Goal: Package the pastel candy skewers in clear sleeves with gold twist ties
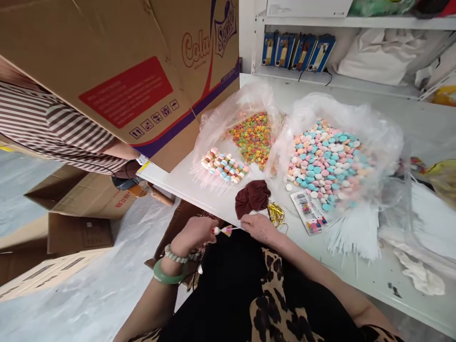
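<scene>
The small pink piece is pinched at its left by the left hand, its white stick by the right hand. Probably light and fragile, it is best held stickward.

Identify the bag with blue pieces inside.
The right bag, behind the printed packet: blue mixes with pink and white; the left bag shows orange, yellow and green.

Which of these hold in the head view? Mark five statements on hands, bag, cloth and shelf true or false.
1. The right hand grips a thin white stick. True.
2. The green bangle is on the right arm. False: it is on the left arm.
3. Dark red cloth lies beside gold ties. True.
4. The ring-shaped pieces lie on the floor. False: they are in a clear bag.
5. Blue packages stand on a shelf. True.
</scene>
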`<state>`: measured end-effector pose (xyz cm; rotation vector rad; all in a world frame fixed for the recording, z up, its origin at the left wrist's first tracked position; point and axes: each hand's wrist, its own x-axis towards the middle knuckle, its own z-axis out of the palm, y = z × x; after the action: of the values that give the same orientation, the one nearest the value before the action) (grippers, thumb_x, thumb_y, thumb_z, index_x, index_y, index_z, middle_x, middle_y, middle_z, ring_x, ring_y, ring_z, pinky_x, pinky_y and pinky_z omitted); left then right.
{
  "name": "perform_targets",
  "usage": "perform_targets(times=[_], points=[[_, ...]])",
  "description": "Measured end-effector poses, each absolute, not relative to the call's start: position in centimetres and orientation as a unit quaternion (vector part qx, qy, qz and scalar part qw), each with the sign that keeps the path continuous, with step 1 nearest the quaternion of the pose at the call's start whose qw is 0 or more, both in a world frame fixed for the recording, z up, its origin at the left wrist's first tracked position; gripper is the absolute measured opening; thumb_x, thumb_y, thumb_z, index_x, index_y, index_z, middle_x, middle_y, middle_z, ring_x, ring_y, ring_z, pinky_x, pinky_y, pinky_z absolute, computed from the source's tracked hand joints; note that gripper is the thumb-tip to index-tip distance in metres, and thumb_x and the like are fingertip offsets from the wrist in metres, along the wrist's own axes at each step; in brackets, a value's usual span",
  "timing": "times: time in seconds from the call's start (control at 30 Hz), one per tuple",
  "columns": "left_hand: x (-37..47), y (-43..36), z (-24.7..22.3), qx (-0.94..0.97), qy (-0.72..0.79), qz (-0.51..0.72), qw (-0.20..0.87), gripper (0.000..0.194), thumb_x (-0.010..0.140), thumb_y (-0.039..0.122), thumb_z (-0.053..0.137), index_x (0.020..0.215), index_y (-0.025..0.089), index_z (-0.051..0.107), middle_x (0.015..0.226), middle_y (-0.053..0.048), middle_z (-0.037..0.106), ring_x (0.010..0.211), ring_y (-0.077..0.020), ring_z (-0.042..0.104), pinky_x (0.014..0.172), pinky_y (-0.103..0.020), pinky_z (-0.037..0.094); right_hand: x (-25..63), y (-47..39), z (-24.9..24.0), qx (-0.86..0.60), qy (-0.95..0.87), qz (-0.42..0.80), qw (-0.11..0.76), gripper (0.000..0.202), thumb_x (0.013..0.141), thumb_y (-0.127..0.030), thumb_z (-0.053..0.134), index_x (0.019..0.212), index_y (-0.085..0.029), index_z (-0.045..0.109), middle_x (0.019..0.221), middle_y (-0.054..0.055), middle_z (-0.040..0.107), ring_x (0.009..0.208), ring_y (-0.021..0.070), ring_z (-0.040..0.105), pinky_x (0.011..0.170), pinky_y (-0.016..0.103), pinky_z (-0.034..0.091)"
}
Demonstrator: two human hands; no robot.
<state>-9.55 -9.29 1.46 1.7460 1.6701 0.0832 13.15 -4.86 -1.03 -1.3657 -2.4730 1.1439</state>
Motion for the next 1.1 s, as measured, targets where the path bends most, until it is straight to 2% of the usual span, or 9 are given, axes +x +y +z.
perform_targets(times=[0.03, 0.1, 0.2, 0.4, 0.53, 0.67, 0.8, 0.93, 1.1], points=[[-9.6, -8.9, 1.3, 0.678, 0.663, 0.032, 0.317, 0.019, 0.053, 0.016, 0.078, 0.061, 0.025, 0.064, 0.056, -0.001, 0.055, 0.059, -0.0198, 0.054, 0.063, -0.028, 0.03, 13.4, -4.4, -0.9, -0.469, -0.796, 0.38, 0.054, 0.018, 0.085, -0.022, 0.052, 0.073, -0.023, 0.066, 0.071, 0.0, 0.068, 0.066, 0.015, 0.06, 0.064, 0.025, 0.038], [-8.8, -7.3, 0.8, 0.671, 0.702, 0.041, 0.233, 0.008, 0.07, 0.027, 0.071, 0.077, 0.024, 0.068, 0.075, -0.006, 0.064, 0.075, -0.0237, 0.06, 0.069, -0.03, 0.036, 14.3, -3.5, -0.8, -0.511, -0.753, 0.406, 0.085, 0.018, 0.084, -0.021, 0.049, 0.074, -0.023, 0.065, 0.071, -0.002, 0.067, 0.06, 0.0125, 0.058, 0.063, 0.024, 0.038], [-6.2, -3.5, -0.5, 0.642, 0.756, 0.041, 0.119, 0.025, 0.091, 0.027, 0.044, 0.101, 0.018, 0.066, 0.1, -0.014, 0.065, 0.084, -0.0253, 0.063, 0.075, -0.034, 0.04, 15.2, -3.1, -1.0, -0.527, -0.698, 0.467, 0.13, 0.016, 0.082, -0.022, 0.049, 0.072, -0.021, 0.062, 0.071, -0.003, 0.067, 0.054, 0.0099, 0.057, 0.06, 0.022, 0.039], [-3.9, 0.5, -3.0, 0.623, 0.779, 0.014, 0.066, 0.034, 0.091, 0.013, 0.032, 0.105, 0.011, 0.063, 0.104, -0.019, 0.064, 0.089, -0.0288, 0.065, 0.076, -0.037, 0.042, 15.8, -4.4, -2.8, -0.533, -0.641, 0.541, 0.114, 0.01, 0.073, -0.02, 0.052, 0.065, -0.02, 0.058, 0.063, -0.004, 0.064, 0.047, 0.0097, 0.055, 0.056, 0.022, 0.041], [-3.9, -0.6, -3.0, 0.571, 0.805, 0.103, 0.127, 0.024, 0.089, 0.021, 0.042, 0.094, 0.015, 0.065, 0.092, -0.014, 0.067, 0.081, -0.0254, 0.063, 0.07, -0.034, 0.041, 15.2, -3.6, -3.6, -0.531, -0.605, 0.571, 0.162, 0.012, 0.075, -0.024, 0.051, 0.07, -0.02, 0.06, 0.068, -0.002, 0.066, 0.051, 0.0113, 0.058, 0.055, 0.023, 0.042], [-1.2, -3.0, -3.0, 0.519, 0.751, 0.293, 0.285, 0.017, 0.083, 0.03, 0.053, 0.071, 0.019, 0.059, 0.065, -0.001, 0.06, 0.066, -0.0164, 0.056, 0.064, -0.027, 0.04, 13.7, -2.6, -3.6, -0.507, -0.561, 0.581, 0.303, 0.021, 0.08, -0.035, 0.051, 0.078, -0.02, 0.065, 0.077, 0.0, 0.068, 0.068, 0.0141, 0.061, 0.065, 0.025, 0.045], [2.6, -4.6, -2.9, 0.546, 0.635, 0.379, 0.393, 0.021, 0.082, 0.034, 0.055, 0.069, 0.018, 0.06, 0.064, 0.002, 0.059, 0.063, -0.0128, 0.052, 0.063, -0.024, 0.04, 13.9, -2.7, -3.3, -0.499, -0.471, 0.597, 0.416, 0.023, 0.076, -0.04, 0.056, 0.07, -0.019, 0.064, 0.07, -0.001, 0.064, 0.074, 0.0151, 0.058, 0.071, 0.025, 0.045], [5.9, -3.8, -1.4, 0.641, 0.556, 0.286, 0.446, 0.02, 0.08, 0.035, 0.061, 0.069, 0.019, 0.063, 0.065, 0.002, 0.061, 0.064, -0.0134, 0.053, 0.063, -0.025, 0.04, 18.7, -3.0, -2.5, -0.552, -0.392, 0.543, 0.496, 0.023, 0.073, -0.041, 0.058, 0.069, -0.019, 0.062, 0.069, -0.001, 0.065, 0.069, 0.0146, 0.058, 0.069, 0.027, 0.046], [12.6, -1.6, -0.1, 0.841, 0.466, 0.088, 0.26, 0.02, 0.09, 0.029, 0.052, 0.087, 0.022, 0.07, 0.091, -0.004, 0.066, 0.08, -0.0174, 0.059, 0.067, -0.028, 0.038, 27.9, -3.7, -2.0, -0.607, -0.236, 0.463, 0.601, 0.03, 0.063, -0.034, 0.061, 0.089, -0.019, 0.062, 0.068, -0.001, 0.067, 0.058, 0.0135, 0.058, 0.062, 0.028, 0.046]])
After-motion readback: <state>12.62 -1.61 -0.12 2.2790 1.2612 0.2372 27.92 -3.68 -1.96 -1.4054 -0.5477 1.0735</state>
